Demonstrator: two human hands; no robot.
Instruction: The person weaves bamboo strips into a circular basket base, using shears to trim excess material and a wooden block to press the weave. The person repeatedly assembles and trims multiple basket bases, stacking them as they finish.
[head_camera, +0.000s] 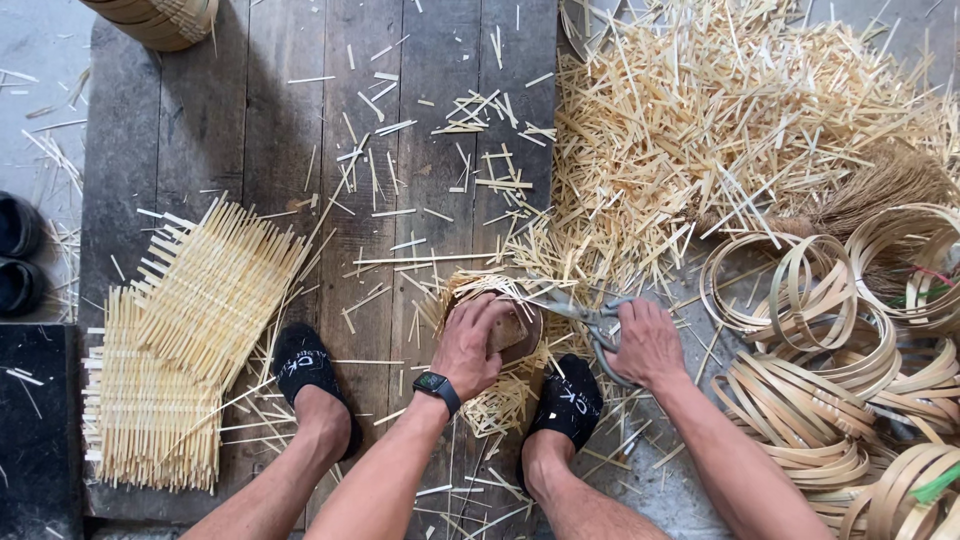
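A: What is seen at the left edge of the boards (250, 120)?

B: Two flat woven mats (185, 340) are laid there, one overlapping the other, near the lower left corner. A foot in a black sock (305, 365) is planted just beside them. Loose slivers (400, 190) are scattered over the middle planks.

A: And the hands?

B: The left hand (475, 345), with a watch (437, 388) worn at the wrist, is cupped over a round brown mould (515, 335). The fingers are curled closed around it, and a half-woven basket (490, 300) is pressed over the mould near the boards' lower right edge, above the second sock (568, 400).

A: The right one?

B: The right hand (648, 345) is closed through the handles of scissors (580, 312); the blades are pointed left, touching the weave's stray ends.

A: Further right?

B: A heap of offcuts (740, 110) is piled at the upper right, and coiled hoops (830, 380) are stacked off the boards.
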